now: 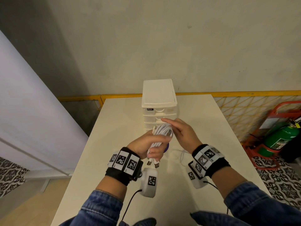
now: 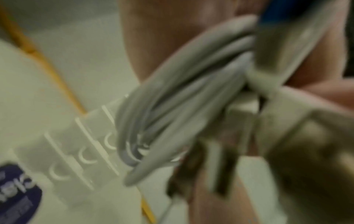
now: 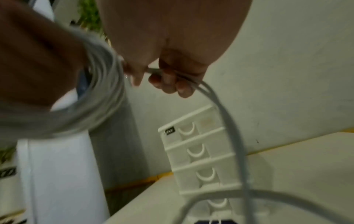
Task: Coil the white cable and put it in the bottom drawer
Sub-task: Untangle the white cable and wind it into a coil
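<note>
From the head view, the left hand [image 1: 147, 145] holds the cable [image 1: 160, 136] as a bunch of loops, fingers curled tight around it, just in front of the drawers [image 1: 158, 105]. Two plugs [image 1: 153, 163] hang under the fist. The right hand [image 1: 180, 132] is up beside the loops with its fingers reaching toward the drawers; this view hides what it holds. The drawers stand near the far edge of the counter [image 1: 219, 144], and all look closed. A loose bit of cable lies on the counter under the right wrist. There is bare counter on both sides of the drawers.

The left wrist view is blurry. It shows the loops [image 2: 172, 106] close up, with the drawers [image 2: 76, 151] behind them.

The right wrist view shows what the head view hides: the right hand's [image 3: 172, 60] fingers [image 3: 172, 81] pinch a strand of cable [image 3: 226, 121] that drops down in front of the drawers [image 3: 201, 159]. The loops sit around the left hand [image 3: 38, 60].
</note>
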